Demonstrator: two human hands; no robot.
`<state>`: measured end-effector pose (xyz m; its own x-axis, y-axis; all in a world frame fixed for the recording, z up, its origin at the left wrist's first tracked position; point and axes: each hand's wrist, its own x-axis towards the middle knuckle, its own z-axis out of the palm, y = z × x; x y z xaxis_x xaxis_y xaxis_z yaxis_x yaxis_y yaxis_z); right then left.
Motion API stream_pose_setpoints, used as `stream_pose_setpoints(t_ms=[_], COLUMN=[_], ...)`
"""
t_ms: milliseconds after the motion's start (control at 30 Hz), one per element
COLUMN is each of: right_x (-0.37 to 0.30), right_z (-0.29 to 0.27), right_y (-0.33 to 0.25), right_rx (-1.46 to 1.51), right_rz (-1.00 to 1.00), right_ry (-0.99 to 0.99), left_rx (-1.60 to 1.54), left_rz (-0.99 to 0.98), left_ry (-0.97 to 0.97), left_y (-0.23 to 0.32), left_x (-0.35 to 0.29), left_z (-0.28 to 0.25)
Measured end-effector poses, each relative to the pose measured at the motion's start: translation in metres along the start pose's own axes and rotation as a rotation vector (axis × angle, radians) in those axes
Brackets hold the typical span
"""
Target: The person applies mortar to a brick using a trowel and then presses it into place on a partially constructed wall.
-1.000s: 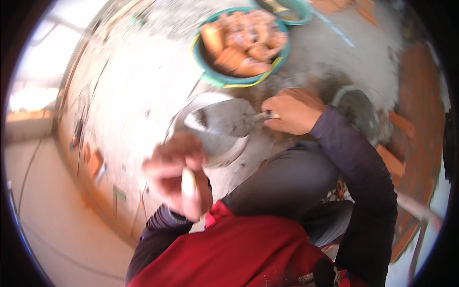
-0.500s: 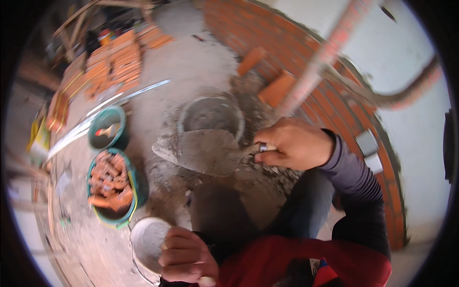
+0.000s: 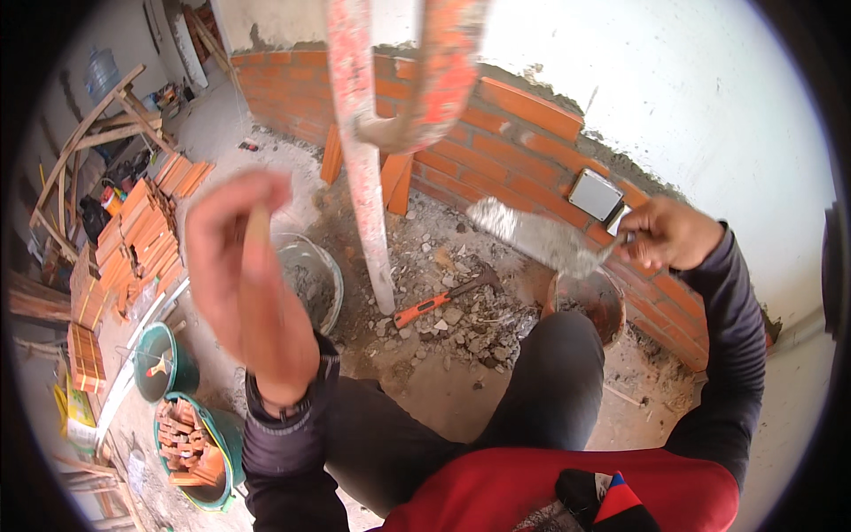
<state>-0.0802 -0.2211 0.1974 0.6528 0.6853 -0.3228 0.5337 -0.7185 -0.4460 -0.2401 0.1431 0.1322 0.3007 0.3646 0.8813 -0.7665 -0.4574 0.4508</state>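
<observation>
My right hand (image 3: 672, 233) is closed round the handle of a trowel (image 3: 541, 238). Grey mortar coats its blade, which points left in front of the brick-faced wall (image 3: 505, 173). Just below the blade stands a bucket (image 3: 589, 306), partly behind my knee. My left hand (image 3: 257, 284) is raised at the left and smeared by motion; whether it holds anything is unclear. Behind it, partly covered, sits a round tub of grey mortar (image 3: 312, 282). Between my hands a hammer (image 3: 448, 297) with an orange and black handle lies on rubble.
A red-and-white pole (image 3: 359, 151) with a curved arm rises ahead. An electrical box (image 3: 596, 195) is set into the wall. At left stand a green bucket holding a brush (image 3: 164, 363) and another full of brick pieces (image 3: 191, 443). Brick stacks (image 3: 137, 239) lie beyond.
The view has swung right toward the wall. My right hand has carried the trowel from over the mortar tub to near the wall. My left hand has risen from the lower edge.
</observation>
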Motion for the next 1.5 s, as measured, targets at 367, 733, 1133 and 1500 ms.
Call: stream_pose_setpoints(t_ms=[367, 733, 1133, 1500], right_x=[0.145, 0.279, 0.201, 0.079], right_z=[-0.127, -0.187, -0.194, -0.191], right_y=[0.083, 0.084, 0.138, 0.198], right_rx=[-0.173, 0.126, 0.214, 0.371], right_rz=[0.120, 0.215, 0.306, 0.247], right_ry=[0.288, 0.137, -0.044, 0.064], left_rx=[-0.134, -0.211, -0.193, -0.180], left_rz=[-0.076, -0.112, -0.254, -0.213], left_ry=[-0.296, 0.047, 0.069, 0.171], left_y=[-0.026, -0.013, 0.001, -0.005], left_x=[0.052, 0.040, 0.036, 0.037], left_z=[0.090, 0.121, 0.118, 0.122])
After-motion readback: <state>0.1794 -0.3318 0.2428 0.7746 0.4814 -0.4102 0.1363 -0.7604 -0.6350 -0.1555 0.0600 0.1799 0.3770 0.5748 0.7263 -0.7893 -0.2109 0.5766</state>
